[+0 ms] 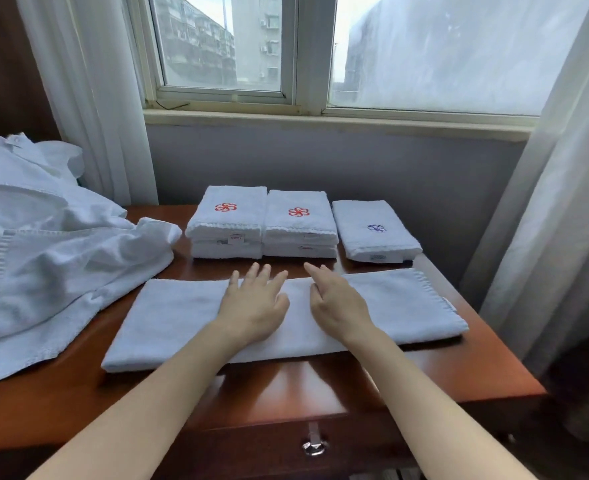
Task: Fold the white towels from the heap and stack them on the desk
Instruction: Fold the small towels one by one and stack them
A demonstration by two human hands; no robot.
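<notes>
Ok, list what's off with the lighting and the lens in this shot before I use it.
Head view: daylight from the window backlights the room, so shadows are soft; glare streaks the glossy desk near its front edge; the wide lens bows the sill and tilts the right curtain; the right pane looks hazy.
</notes>
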